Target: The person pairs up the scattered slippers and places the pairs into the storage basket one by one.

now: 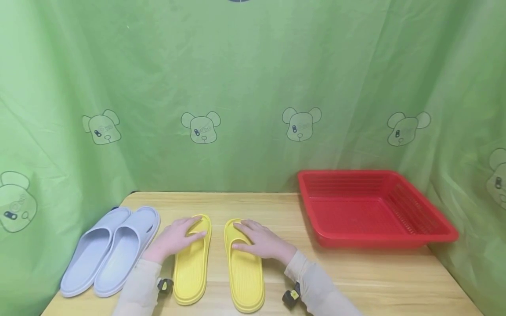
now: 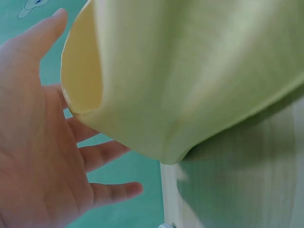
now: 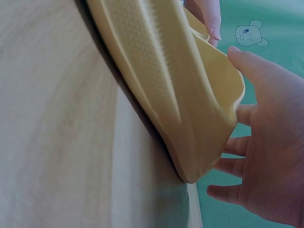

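Note:
Two yellow slippers lie side by side on the table, the left slipper (image 1: 190,272) a short way from the right slipper (image 1: 248,281). My left hand (image 1: 175,237) reaches over the upper part of the left one, fingers spread and fairly straight. On the right slipper's strap, my right hand (image 1: 262,241) lies with its fingers extended over the yellow upper. In the left wrist view, the thumb and fingers of my left hand (image 2: 42,137) stand apart around the slipper's end (image 2: 166,95). The right wrist view has my right hand (image 3: 270,142) with spread fingers beside its slipper (image 3: 180,104).
A pair of light blue slippers (image 1: 118,254) sits at the left of the wooden table (image 1: 356,276). At the back right stands a red plastic basket (image 1: 320,239). Green curtains (image 1: 253,74) with bear-head prints surround the table behind and on both sides.

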Tool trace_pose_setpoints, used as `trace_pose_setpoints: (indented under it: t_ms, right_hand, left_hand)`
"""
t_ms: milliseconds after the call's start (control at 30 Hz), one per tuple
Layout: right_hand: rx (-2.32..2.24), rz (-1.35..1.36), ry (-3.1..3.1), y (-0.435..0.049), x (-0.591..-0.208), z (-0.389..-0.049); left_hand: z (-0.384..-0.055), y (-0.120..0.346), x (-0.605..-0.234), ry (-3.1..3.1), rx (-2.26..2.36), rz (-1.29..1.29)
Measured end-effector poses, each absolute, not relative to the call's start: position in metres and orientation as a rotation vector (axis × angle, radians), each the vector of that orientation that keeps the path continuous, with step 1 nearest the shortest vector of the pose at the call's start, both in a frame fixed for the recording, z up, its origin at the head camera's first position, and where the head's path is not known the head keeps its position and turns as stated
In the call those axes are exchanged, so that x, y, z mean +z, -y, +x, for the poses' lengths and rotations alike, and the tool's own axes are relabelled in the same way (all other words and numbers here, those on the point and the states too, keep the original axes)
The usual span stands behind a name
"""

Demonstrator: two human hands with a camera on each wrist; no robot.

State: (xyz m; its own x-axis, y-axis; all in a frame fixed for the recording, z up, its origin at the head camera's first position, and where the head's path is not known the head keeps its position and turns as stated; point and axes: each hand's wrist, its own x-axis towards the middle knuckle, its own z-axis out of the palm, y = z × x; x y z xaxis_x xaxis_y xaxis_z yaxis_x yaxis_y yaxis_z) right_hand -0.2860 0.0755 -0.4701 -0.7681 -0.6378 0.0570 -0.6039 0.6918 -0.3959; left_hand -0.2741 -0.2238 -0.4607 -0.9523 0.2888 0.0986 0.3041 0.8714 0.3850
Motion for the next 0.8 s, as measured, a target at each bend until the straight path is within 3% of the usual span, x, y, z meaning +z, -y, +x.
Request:
trace_pose_setpoints:
  t_ms: [800]
  right_hand:
    - [-0.76, -1.064, -2.795, -0.08, -0.4749, -0.2882]
  left_hand:
    - [-0.2757, 0.2298, -0.4622, 2.962, -0.678, -0.52]
